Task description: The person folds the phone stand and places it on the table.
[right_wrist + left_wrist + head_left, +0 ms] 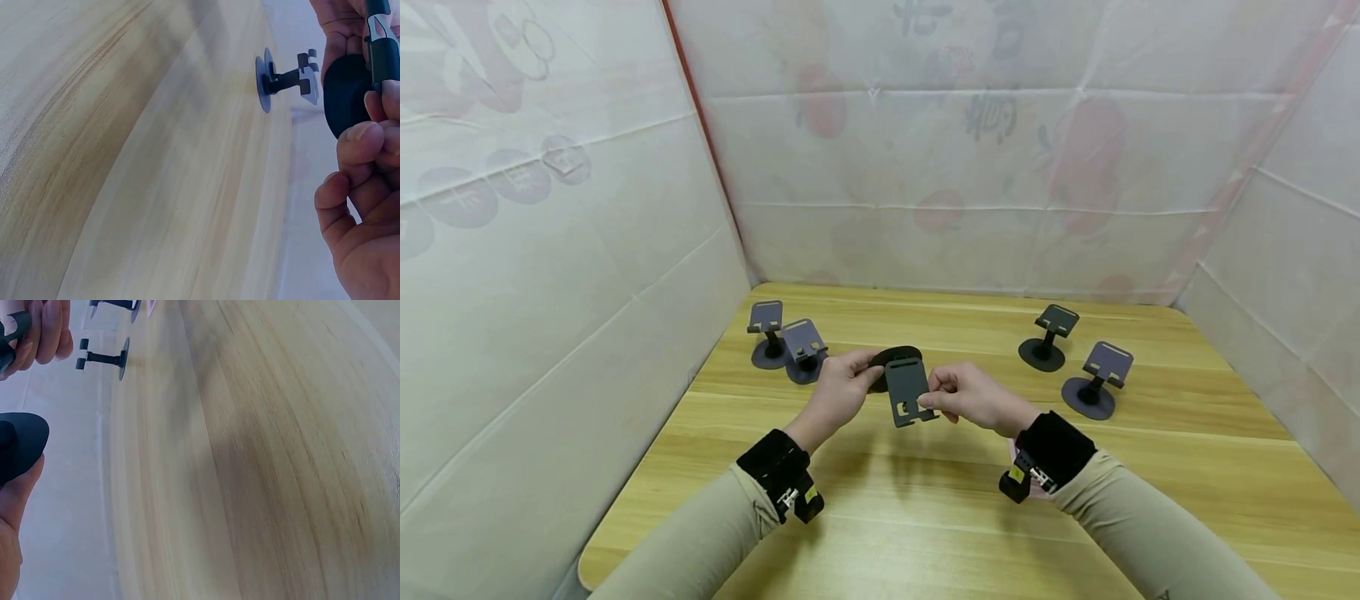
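Observation:
Both hands hold a dark phone stand (907,385) above the middle of the table. The left hand (842,387) grips its round base (901,353), thumb on the near side. At the lower right edge of the slotted phone plate, the right hand (973,395) pinches with thumb and forefinger. In the left wrist view, the base (25,445) shows close by, with the right hand's fingers (50,331) above it. The right wrist view has the base (345,94) behind the right hand (369,206); the plate is partly cut off there.
Two grey-purple phone stands (766,321) (803,342) stand at the left back. A dark stand (1049,337) and a purple-grey stand (1099,379) are at the right. A pink item (1037,492) lies partly hidden under the right wrist. Sheeted walls (970,167) surround the wooden table (925,533).

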{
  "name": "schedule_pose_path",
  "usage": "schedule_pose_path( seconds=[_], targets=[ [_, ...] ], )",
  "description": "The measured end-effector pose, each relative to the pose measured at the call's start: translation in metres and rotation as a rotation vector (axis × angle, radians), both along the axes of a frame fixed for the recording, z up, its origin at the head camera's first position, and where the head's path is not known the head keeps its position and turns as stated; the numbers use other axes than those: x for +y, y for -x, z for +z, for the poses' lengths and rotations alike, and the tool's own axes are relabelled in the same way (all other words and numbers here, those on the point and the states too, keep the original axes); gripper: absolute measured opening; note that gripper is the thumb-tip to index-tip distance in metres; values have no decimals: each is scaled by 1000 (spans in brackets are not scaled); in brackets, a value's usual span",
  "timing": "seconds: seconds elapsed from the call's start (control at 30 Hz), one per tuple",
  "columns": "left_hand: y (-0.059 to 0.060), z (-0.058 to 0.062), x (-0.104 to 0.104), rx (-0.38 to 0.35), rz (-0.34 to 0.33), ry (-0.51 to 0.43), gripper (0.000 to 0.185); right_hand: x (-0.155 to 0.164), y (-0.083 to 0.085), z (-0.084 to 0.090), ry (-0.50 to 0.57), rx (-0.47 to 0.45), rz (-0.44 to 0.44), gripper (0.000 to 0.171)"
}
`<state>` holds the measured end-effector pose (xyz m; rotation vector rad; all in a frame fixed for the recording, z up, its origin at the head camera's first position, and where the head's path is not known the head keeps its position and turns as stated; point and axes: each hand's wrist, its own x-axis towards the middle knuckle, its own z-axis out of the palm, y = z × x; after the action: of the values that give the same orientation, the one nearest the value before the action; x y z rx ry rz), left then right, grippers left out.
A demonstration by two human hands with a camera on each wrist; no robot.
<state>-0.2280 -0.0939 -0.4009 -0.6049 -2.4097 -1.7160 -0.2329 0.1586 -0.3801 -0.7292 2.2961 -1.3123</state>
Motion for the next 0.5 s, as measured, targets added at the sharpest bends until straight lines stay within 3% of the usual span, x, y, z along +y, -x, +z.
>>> schedule_pose_path(
  seconds=[0.5],
  targets=[
    [-2,2,2,-202,-24,-124,21,-5,-2,-8,-38,59,-59,26]
  ],
)
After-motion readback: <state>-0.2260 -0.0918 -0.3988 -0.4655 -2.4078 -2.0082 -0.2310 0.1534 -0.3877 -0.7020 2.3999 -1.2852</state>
